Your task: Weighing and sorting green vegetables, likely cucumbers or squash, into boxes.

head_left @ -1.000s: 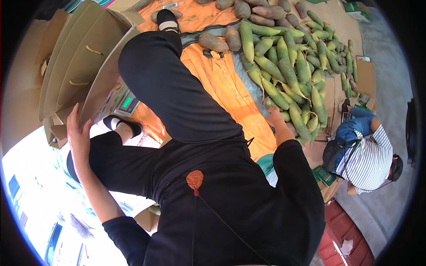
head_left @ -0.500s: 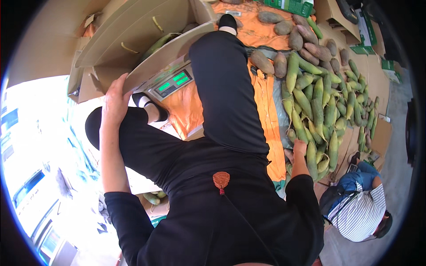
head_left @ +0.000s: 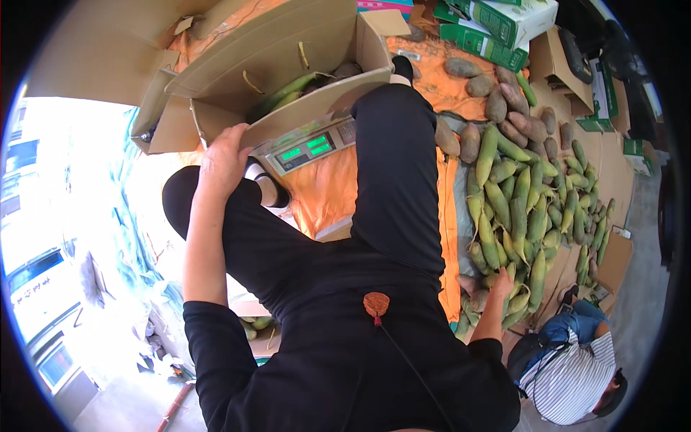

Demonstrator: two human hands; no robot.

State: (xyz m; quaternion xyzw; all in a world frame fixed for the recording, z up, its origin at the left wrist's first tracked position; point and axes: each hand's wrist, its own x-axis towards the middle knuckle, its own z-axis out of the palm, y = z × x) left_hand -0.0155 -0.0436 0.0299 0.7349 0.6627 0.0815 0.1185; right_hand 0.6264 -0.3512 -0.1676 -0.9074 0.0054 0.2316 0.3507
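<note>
My left hand (head_left: 224, 160) grips the near left corner of an open cardboard box (head_left: 331, 92), its fingers over the edge. Inside lie long green radishes (head_left: 291, 92) and some dark tubers (head_left: 348, 70). Partly under the box is a digital scale (head_left: 306, 150) with lit green displays. To the right, my right hand (head_left: 502, 283) reaches to the near edge of a large pile of green radishes (head_left: 518, 209) and touches them. Its fingertips are partly lost among the radishes, so I cannot tell whether they are closed on one.
Brown sweet potatoes (head_left: 527, 127) lie beyond the radishes on an orange sheet (head_left: 432, 65). Green and white cartons (head_left: 504, 29) stand at the far right. Another person in a striped shirt (head_left: 572, 374) crouches at the lower right. My legs (head_left: 396, 173) straddle the scale.
My head view has shifted, so more of the box's inside and the green cartons show. My left hand stays at the box corner, and my right hand stays at the pile's near edge.
</note>
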